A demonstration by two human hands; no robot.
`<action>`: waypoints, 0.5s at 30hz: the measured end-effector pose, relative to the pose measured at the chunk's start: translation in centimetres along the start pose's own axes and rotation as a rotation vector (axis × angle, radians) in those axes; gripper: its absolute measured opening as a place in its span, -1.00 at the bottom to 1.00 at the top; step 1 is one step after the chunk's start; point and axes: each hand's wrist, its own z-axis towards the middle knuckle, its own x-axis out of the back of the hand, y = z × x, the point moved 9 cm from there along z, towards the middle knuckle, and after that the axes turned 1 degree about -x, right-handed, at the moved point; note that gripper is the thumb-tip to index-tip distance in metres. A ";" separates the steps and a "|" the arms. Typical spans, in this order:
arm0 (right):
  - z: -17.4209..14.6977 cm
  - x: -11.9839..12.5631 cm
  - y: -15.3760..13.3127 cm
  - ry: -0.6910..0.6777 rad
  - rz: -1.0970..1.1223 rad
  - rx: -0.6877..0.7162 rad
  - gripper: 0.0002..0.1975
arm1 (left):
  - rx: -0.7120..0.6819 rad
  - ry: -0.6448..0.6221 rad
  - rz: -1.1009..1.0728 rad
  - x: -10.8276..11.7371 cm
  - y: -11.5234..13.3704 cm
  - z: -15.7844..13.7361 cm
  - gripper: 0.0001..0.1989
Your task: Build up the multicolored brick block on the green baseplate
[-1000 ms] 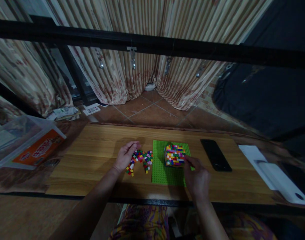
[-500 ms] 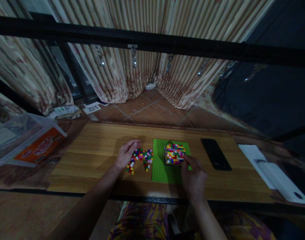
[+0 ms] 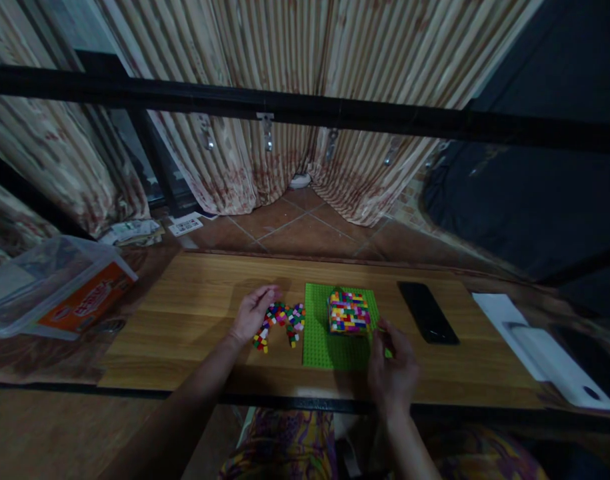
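A block built of small multicoloured bricks (image 3: 349,312) stands on a green studded baseplate (image 3: 317,347), toward its far right part. My right hand (image 3: 395,367) hovers over the baseplate's right edge, just off the block's near right corner. Its fingers are loosely bent with a gap between them, and I see nothing in them. A loose pile of tiny coloured bricks (image 3: 282,313) lies on the wooden table left of the baseplate. Beside that pile's left side is my left hand (image 3: 252,315), its fingertips drawn together; anything between them is too small to make out.
On the wooden tabletop (image 3: 185,300), a black phone (image 3: 427,312) lies right of the baseplate. Farther right are white paper (image 3: 505,327) and a white flat case (image 3: 559,363). A clear plastic bin (image 3: 59,280) with an orange label stands at the left. A black bar (image 3: 305,103) crosses beyond the table.
My right hand has drawn back from the block's right side, toward me and slightly right. My left hand stays beside the loose bricks. The whole view has shifted slightly.
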 end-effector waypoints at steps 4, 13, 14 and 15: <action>-1.7 -0.8 -2.4 -0.104 0.018 0.054 -0.72 | -0.009 -0.010 0.011 -0.1 -0.2 0.0 -0.58; -7.4 -9.1 -7.0 -0.511 -0.062 0.244 -0.75 | -0.007 0.005 -0.002 0.0 0.0 0.0 -0.59; -7.5 -9.7 -7.2 -0.526 -0.093 0.259 -0.76 | -0.008 0.006 -0.002 0.0 0.0 0.0 -0.59; -7.5 -10.0 -7.3 -0.536 -0.125 0.273 -0.77 | -0.009 0.003 -0.003 0.0 0.0 0.0 -0.59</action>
